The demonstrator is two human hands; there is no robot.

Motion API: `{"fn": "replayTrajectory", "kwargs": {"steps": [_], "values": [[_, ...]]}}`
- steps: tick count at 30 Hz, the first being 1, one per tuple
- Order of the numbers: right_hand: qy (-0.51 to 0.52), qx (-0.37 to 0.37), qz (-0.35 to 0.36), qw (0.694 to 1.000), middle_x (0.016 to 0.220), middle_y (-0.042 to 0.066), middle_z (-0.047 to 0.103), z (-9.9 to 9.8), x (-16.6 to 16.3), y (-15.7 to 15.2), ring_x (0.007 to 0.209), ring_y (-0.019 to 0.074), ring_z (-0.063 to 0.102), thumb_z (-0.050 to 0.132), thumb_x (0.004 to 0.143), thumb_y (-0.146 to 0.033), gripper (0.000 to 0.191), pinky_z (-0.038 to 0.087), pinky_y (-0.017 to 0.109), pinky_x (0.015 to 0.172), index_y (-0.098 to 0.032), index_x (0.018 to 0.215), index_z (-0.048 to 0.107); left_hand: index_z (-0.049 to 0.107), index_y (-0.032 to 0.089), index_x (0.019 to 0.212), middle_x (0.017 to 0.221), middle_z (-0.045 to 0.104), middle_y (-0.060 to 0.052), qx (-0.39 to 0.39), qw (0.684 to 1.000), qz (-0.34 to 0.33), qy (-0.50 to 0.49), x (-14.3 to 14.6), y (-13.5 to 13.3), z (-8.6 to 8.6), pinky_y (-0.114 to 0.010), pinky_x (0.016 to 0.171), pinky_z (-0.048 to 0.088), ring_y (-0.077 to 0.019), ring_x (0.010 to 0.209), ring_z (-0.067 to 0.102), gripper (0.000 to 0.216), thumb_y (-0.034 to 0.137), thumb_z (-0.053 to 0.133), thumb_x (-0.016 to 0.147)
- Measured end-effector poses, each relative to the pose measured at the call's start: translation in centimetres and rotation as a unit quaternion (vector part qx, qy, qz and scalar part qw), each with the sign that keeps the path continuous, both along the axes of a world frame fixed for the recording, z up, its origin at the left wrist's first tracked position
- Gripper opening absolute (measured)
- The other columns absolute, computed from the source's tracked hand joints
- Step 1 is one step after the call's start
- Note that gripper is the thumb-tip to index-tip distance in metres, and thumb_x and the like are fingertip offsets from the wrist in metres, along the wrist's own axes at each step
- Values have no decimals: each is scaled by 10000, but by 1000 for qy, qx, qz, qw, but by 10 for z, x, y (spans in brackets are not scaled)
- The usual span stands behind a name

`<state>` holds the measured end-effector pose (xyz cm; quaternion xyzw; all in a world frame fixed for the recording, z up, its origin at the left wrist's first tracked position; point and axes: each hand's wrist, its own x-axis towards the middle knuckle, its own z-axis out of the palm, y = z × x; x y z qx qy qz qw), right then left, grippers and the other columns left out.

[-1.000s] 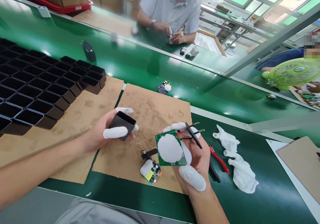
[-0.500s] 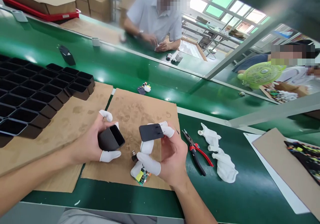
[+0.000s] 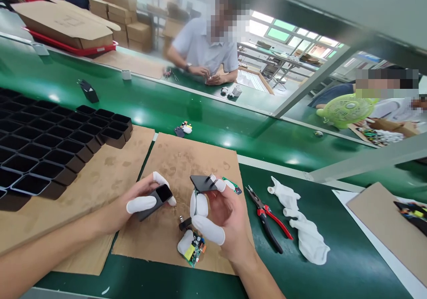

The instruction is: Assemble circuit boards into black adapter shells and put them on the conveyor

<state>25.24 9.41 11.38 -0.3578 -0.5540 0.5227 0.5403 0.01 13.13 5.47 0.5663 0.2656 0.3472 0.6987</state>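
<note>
My left hand (image 3: 142,201), with white finger cots, grips a black open plastic housing (image 3: 156,198) over a brown cardboard sheet (image 3: 187,157). My right hand (image 3: 218,214), also in finger cots, pinches a flat black plug cover with prongs (image 3: 203,182), and a green circuit board (image 3: 231,185) shows behind its fingers. The two hands are a few centimetres apart. Below them on the cardboard lies another circuit board with a white pad and a plug part (image 3: 192,245).
Several rows of empty black housings (image 3: 50,143) stand at the left. Red-handled pliers (image 3: 267,217) and white gloves (image 3: 300,228) lie to the right. A green conveyor belt (image 3: 160,103) carries a loose housing (image 3: 88,91) and a small board (image 3: 183,129). People work across the belt beside a green fan (image 3: 343,110).
My right hand turned the board and cover over, so the black cover now faces up. My left hand tilted the housing and moved it closer to my right hand.
</note>
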Motion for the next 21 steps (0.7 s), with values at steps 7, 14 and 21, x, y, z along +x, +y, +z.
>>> {"fn": "replayTrajectory", "kwargs": {"steps": [7,14,21], "values": [[49,-29,-27,998,936,19,788,4,4,1,824,219,746,1041,781,-433,501,656,370,818,-304,1220,836,721,234,1215,1174,746,-75,26,997,22,68,1,-2,11,-414,1057,582,-272,1118,711,571,488,992,782],[46,-42,52,997,1069,88,861,13,6,-4,1019,356,837,1128,634,-440,586,712,506,942,-290,1132,856,710,271,1185,1112,734,-57,173,981,73,41,8,-9,23,-426,976,627,-274,1057,742,554,222,998,713],[-25,23,67,997,1185,104,866,4,8,-4,1069,360,836,1153,596,-368,713,700,501,975,-285,1235,850,704,280,1240,1107,738,-62,240,965,96,35,7,-9,27,-425,903,631,-271,1017,738,552,210,986,770]]}}
